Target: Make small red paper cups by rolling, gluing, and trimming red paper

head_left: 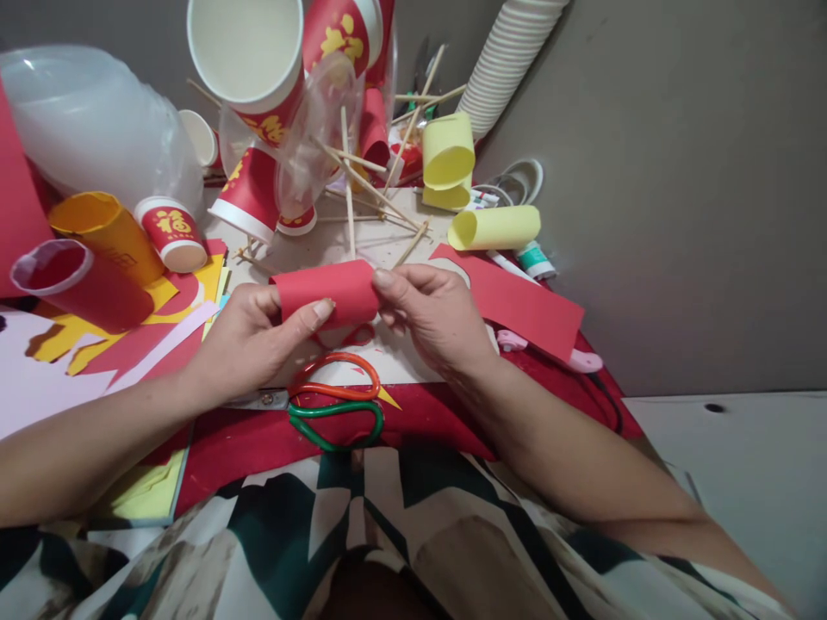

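Between my two hands is a red paper tube (332, 288), lying sideways above the table. My left hand (258, 331) grips its left end, thumb flat along the front. At the right end, the thumb and fingers of my right hand (430, 310) pinch the paper's edge. Just below lie scissors (336, 400) with one orange and one green handle loop; their blades run left, partly under my left forearm. A cut sheet of red paper (523, 301) rests to the right of my right hand, and a yellow paper tube (494, 228) lies behind it.
Wooden sticks (375, 189) form a frame behind my hands, near red paper cups (249, 194). More yellow tubes (448, 151) stand at the back right. To the left are an orange tube (109, 232), a red tube (83, 288), paper scraps and a clear plastic bag (96, 120).
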`<state>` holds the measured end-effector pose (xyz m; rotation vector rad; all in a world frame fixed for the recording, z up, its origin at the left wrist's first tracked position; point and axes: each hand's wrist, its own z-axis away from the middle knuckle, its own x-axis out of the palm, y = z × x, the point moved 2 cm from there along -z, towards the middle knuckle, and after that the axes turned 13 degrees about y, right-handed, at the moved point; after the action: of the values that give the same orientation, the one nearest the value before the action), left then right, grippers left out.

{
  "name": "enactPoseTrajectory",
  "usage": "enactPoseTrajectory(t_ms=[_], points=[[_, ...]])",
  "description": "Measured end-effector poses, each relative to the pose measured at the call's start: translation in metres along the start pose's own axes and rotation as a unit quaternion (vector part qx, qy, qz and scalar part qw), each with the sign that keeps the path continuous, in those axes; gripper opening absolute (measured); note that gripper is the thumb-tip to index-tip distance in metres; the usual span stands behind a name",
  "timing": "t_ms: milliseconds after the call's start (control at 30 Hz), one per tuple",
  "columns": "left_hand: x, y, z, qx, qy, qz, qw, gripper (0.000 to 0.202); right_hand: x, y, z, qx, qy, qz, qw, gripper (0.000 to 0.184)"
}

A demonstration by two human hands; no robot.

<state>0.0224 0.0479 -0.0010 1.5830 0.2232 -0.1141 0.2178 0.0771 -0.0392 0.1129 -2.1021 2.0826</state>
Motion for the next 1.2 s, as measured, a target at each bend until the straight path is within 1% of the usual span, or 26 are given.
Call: enactPoseTrajectory(t_ms=[100,167,233,300,367,433,533,633,667,700,767,800,833,867,900,933,967,1033,1067,1133,1167,1200], points=[[0.003,0.001,0.000,0.007,-0.039,0.022,0.999,0.027,0.001,-0.001,0.002,-0.009,-0.011,0.002,1.000,0.040],[0.004,-0.001,-0.002,-0.027,-0.066,0.070,0.995,0.027,0.002,-0.002,0.004,-0.019,-0.018,0.008,1.000,0.042],[0.003,-0.005,-0.005,-0.062,-0.077,0.108,0.989,0.031,0.002,-0.003,0.004,-0.009,-0.022,0.019,1.000,0.043],[0.002,-0.006,-0.006,-0.065,-0.067,0.116,0.989,0.033,0.001,-0.004,0.003,0.012,-0.027,0.030,0.999,0.046],[0.000,-0.006,-0.006,-0.041,-0.048,0.088,0.994,0.033,0.001,-0.003,0.002,0.025,-0.024,0.029,0.999,0.051],[-0.001,-0.004,-0.004,-0.007,-0.043,0.043,0.998,0.031,0.001,-0.003,0.001,0.028,-0.014,0.018,0.999,0.054],[-0.002,0.001,0.000,0.038,-0.049,-0.013,0.998,0.030,0.002,0.000,0.000,0.056,-0.014,0.000,0.998,0.050],[-0.004,0.007,0.005,0.084,-0.049,-0.052,0.994,0.026,0.003,0.002,-0.001,0.107,-0.023,-0.039,0.993,0.046],[-0.006,0.011,0.006,0.112,-0.035,-0.067,0.991,0.025,0.003,0.002,-0.002,0.123,-0.026,-0.062,0.990,0.045],[-0.008,0.016,0.008,0.147,-0.007,-0.078,0.986,0.023,0.003,0.001,-0.003,0.139,-0.029,-0.089,0.986,0.043],[-0.015,0.025,0.012,0.223,0.079,-0.074,0.969,0.017,0.002,-0.002,-0.007,0.179,-0.026,-0.155,0.971,0.033],[-0.018,0.028,0.013,0.262,0.121,-0.054,0.956,0.015,0.002,-0.004,-0.009,0.203,-0.020,-0.187,0.961,0.027],[-0.021,0.030,0.013,0.293,0.150,-0.025,0.944,0.018,0.001,-0.006,-0.010,0.229,-0.011,-0.214,0.950,0.022],[-0.022,0.029,0.012,0.315,0.161,0.009,0.935,0.029,0.001,-0.007,-0.011,0.254,-0.004,-0.236,0.938,0.019],[-0.022,0.027,0.009,0.337,0.152,0.036,0.928,0.042,0.002,-0.009,-0.011,0.276,0.001,-0.253,0.927,0.017],[-0.021,0.022,0.005,0.338,0.130,0.051,0.931,0.055,0.002,-0.010,-0.011,0.296,0.001,-0.266,0.917,0.017],[-0.019,0.016,0.000,0.324,0.117,0.064,0.936,0.067,0.003,-0.010,-0.009,0.312,-0.001,-0.278,0.908,0.017],[-0.013,0.002,-0.010,0.299,0.065,0.074,0.949,0.090,0.007,-0.009,-0.004,0.343,-0.014,-0.295,0.892,0.019],[-0.010,-0.004,-0.013,0.276,0.035,0.067,0.958,0.096,0.009,-0.008,-0.001,0.358,-0.025,-0.296,0.885,0.019],[-0.006,-0.012,-0.015,0.265,-0.004,0.067,0.962,0.103,0.013,-0.003,0.006,0.384,-0.054,-0.282,0.878,0.018],[-0.004,-0.014,-0.014,0.251,-0.019,0.063,0.966,0.102,0.016,-0.001,0.009,0.395,-0.068,-0.271,0.875,0.017],[-0.003,-0.015,-0.012,0.225,-0.030,0.058,0.972,0.097,0.018,0.002,0.012,0.404,-0.080,-0.259,0.874,0.015]])
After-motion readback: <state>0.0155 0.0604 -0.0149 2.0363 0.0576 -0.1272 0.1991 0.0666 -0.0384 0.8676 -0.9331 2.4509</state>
